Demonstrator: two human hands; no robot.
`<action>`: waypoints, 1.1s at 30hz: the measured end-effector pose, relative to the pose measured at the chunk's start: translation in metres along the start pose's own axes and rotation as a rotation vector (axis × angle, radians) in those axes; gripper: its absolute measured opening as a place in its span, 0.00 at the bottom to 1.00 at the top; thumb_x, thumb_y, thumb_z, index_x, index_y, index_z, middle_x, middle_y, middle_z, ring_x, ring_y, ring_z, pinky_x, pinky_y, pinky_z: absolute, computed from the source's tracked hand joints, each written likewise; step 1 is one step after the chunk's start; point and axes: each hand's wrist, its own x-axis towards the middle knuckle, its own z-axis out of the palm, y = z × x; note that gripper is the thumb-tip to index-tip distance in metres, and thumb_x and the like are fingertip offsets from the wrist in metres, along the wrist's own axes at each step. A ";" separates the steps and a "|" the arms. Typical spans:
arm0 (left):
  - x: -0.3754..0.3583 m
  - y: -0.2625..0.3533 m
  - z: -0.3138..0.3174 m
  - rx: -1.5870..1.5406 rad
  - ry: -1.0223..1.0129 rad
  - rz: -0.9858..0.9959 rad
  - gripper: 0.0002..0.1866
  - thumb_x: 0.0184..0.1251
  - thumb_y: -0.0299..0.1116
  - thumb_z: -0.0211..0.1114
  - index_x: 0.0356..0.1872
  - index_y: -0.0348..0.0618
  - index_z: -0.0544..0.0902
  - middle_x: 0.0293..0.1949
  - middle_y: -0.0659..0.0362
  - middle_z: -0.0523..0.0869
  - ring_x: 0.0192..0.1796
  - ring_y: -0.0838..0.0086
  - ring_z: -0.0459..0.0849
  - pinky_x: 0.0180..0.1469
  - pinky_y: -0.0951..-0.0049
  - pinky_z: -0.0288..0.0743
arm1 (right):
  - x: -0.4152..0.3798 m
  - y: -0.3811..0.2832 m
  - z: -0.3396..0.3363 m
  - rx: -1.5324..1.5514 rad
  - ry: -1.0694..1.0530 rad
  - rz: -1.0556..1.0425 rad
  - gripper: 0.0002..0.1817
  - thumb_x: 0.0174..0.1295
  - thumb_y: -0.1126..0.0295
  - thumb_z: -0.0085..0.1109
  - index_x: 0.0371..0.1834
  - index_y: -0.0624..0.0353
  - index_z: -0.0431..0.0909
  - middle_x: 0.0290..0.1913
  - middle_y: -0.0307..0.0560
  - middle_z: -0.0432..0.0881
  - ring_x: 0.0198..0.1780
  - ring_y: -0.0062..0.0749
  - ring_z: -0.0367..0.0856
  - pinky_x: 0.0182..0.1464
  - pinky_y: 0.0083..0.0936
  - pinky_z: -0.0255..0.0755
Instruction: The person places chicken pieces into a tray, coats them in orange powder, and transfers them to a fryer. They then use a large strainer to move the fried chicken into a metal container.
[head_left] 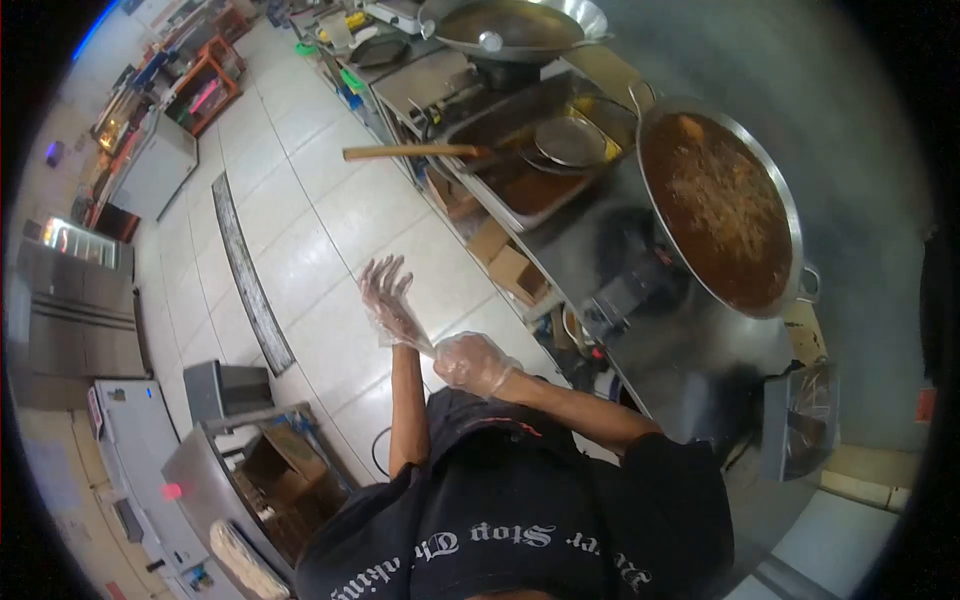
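Clear plastic covers both hands. The left hand (387,298) is raised in front of the black shirt (500,500), its fingers spread apart inside a loose glove (400,325) whose cuff hangs slack at the wrist. The right hand (472,360), also gloved, sits just beside that wrist with its fingers curled together, pinching the loose cuff of the left glove.

Taking the big wok (722,205) of bubbling brown liquid as landmark: both hands are well apart from it, out over the white tiled floor (320,240) on the side away from the wall. The wok rests on a steel counter (640,300). Further along the counter from the wok lies a tray (520,150) with a strainer (570,140) and a wooden handle (410,152) sticking out over the floor. Beyond the tray sits a second wok (515,25). Cardboard boxes (505,265) stand under the counter, near the floor.
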 end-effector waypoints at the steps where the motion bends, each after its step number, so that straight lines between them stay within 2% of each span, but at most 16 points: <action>1: 0.022 -0.002 -0.008 0.031 0.070 -0.021 0.27 0.66 0.52 0.43 0.58 0.43 0.62 0.50 0.50 0.76 0.53 0.60 0.75 0.46 0.64 0.71 | 0.010 0.017 0.004 0.138 0.090 -0.105 0.05 0.47 0.71 0.51 0.17 0.56 0.75 0.19 0.46 0.75 0.24 0.35 0.77 0.28 0.33 0.72; 5: 0.130 -0.010 -0.022 0.087 0.081 -0.149 0.27 0.63 0.43 0.54 0.60 0.45 0.60 0.54 0.51 0.72 0.56 0.61 0.72 0.44 0.62 0.75 | 0.054 0.114 0.019 0.091 -0.047 0.251 0.06 0.51 0.69 0.50 0.22 0.58 0.75 0.21 0.47 0.75 0.25 0.39 0.77 0.30 0.34 0.72; 8: 0.200 -0.056 -0.012 0.240 -0.084 -0.190 0.36 0.58 0.36 0.62 0.65 0.52 0.53 0.62 0.53 0.61 0.62 0.62 0.65 0.50 0.57 0.73 | 0.090 0.198 -0.009 0.000 0.578 0.881 0.16 0.58 0.59 0.49 0.27 0.64 0.75 0.27 0.53 0.78 0.27 0.45 0.77 0.33 0.35 0.73; 11: 0.257 -0.155 -0.024 0.031 -0.087 -0.400 0.37 0.62 0.41 0.58 0.66 0.50 0.47 0.63 0.53 0.59 0.63 0.65 0.63 0.51 0.55 0.71 | 0.129 0.255 -0.010 -0.225 0.678 1.276 0.10 0.55 0.65 0.53 0.25 0.60 0.74 0.21 0.42 0.72 0.20 0.34 0.72 0.26 0.32 0.70; 12: 0.268 -0.182 -0.022 0.281 -0.303 -0.109 0.36 0.63 0.45 0.55 0.67 0.47 0.48 0.62 0.51 0.62 0.63 0.66 0.63 0.54 0.56 0.68 | 0.137 0.278 0.000 -0.224 0.714 1.299 0.10 0.55 0.65 0.53 0.25 0.60 0.74 0.21 0.42 0.72 0.20 0.34 0.72 0.26 0.32 0.70; 13: 0.275 -0.173 0.011 0.053 -0.229 -0.127 0.29 0.64 0.47 0.53 0.61 0.44 0.56 0.54 0.52 0.69 0.57 0.67 0.68 0.54 0.58 0.68 | 0.143 0.306 0.016 0.578 0.933 1.434 0.08 0.55 0.67 0.53 0.25 0.60 0.73 0.21 0.40 0.70 0.20 0.30 0.71 0.24 0.30 0.69; 14: 0.281 -0.151 0.046 -0.172 -0.153 -0.154 0.25 0.64 0.49 0.52 0.54 0.41 0.65 0.46 0.53 0.75 0.51 0.67 0.73 0.54 0.61 0.68 | 0.149 0.327 0.026 1.427 1.083 1.394 0.07 0.56 0.68 0.53 0.24 0.60 0.73 0.21 0.38 0.69 0.20 0.26 0.70 0.22 0.28 0.68; 16: 0.301 -0.128 0.075 -0.212 -0.216 -0.080 0.20 0.65 0.50 0.50 0.43 0.43 0.66 0.35 0.58 0.73 0.42 0.71 0.72 0.50 0.66 0.69 | 0.149 0.324 0.034 1.412 1.144 1.425 0.13 0.56 0.64 0.54 0.30 0.65 0.76 0.25 0.48 0.76 0.25 0.32 0.76 0.26 0.31 0.71; 18: 0.321 -0.099 0.115 -0.264 -0.267 -0.013 0.19 0.65 0.52 0.49 0.31 0.44 0.68 0.25 0.63 0.70 0.34 0.75 0.72 0.46 0.72 0.69 | 0.141 0.297 0.018 1.389 1.315 1.071 0.12 0.56 0.63 0.54 0.27 0.63 0.75 0.22 0.45 0.74 0.23 0.29 0.75 0.25 0.28 0.71; 22: 0.322 -0.026 0.201 -0.110 -0.254 0.298 0.21 0.68 0.52 0.42 0.22 0.48 0.61 0.18 0.65 0.58 0.21 0.82 0.58 0.21 0.83 0.56 | 0.147 0.263 -0.013 1.577 1.314 1.376 0.07 0.56 0.68 0.53 0.24 0.57 0.72 0.19 0.40 0.70 0.20 0.29 0.72 0.26 0.28 0.70; 23: 0.318 -0.019 0.220 0.007 -0.150 0.555 0.20 0.69 0.49 0.40 0.21 0.48 0.61 0.17 0.65 0.58 0.18 0.81 0.57 0.18 0.83 0.53 | 0.164 0.256 -0.021 1.292 0.956 1.498 0.05 0.56 0.69 0.54 0.29 0.57 0.72 0.23 0.43 0.73 0.23 0.31 0.74 0.29 0.29 0.72; 25: 0.310 0.013 0.240 -0.111 -0.212 0.309 0.19 0.69 0.48 0.41 0.21 0.47 0.61 0.17 0.65 0.58 0.18 0.81 0.57 0.18 0.83 0.54 | 0.191 0.266 -0.012 0.991 0.631 1.558 0.07 0.55 0.69 0.55 0.34 0.58 0.71 0.26 0.46 0.75 0.26 0.34 0.77 0.32 0.31 0.74; 27: 0.304 0.020 0.237 -0.238 -0.293 0.043 0.16 0.69 0.44 0.43 0.23 0.47 0.61 0.17 0.64 0.58 0.18 0.81 0.58 0.18 0.83 0.55 | 0.207 0.281 0.035 1.445 1.328 1.235 0.19 0.55 0.67 0.57 0.48 0.61 0.67 0.37 0.54 0.78 0.35 0.41 0.79 0.41 0.34 0.75; 30: 0.313 0.007 0.231 -0.344 -0.525 0.091 0.14 0.69 0.42 0.44 0.25 0.47 0.61 0.17 0.63 0.59 0.18 0.80 0.58 0.18 0.82 0.56 | 0.196 0.262 0.010 1.927 1.636 0.689 0.26 0.55 0.63 0.59 0.53 0.66 0.64 0.43 0.58 0.77 0.41 0.42 0.78 0.46 0.31 0.74; 32: 0.309 0.015 0.239 -0.490 -0.383 0.036 0.11 0.68 0.38 0.46 0.26 0.48 0.60 0.17 0.63 0.60 0.17 0.80 0.58 0.18 0.82 0.59 | 0.180 0.245 0.009 1.443 1.476 0.781 0.20 0.64 0.66 0.45 0.55 0.66 0.60 0.47 0.60 0.74 0.47 0.42 0.76 0.53 0.34 0.71; 33: 0.310 0.020 0.237 -0.602 -0.470 0.058 0.10 0.67 0.36 0.48 0.27 0.49 0.60 0.18 0.64 0.60 0.16 0.81 0.59 0.17 0.82 0.60 | 0.168 0.243 0.006 1.970 1.601 0.550 0.22 0.63 0.64 0.48 0.55 0.67 0.60 0.45 0.61 0.75 0.46 0.41 0.77 0.53 0.31 0.72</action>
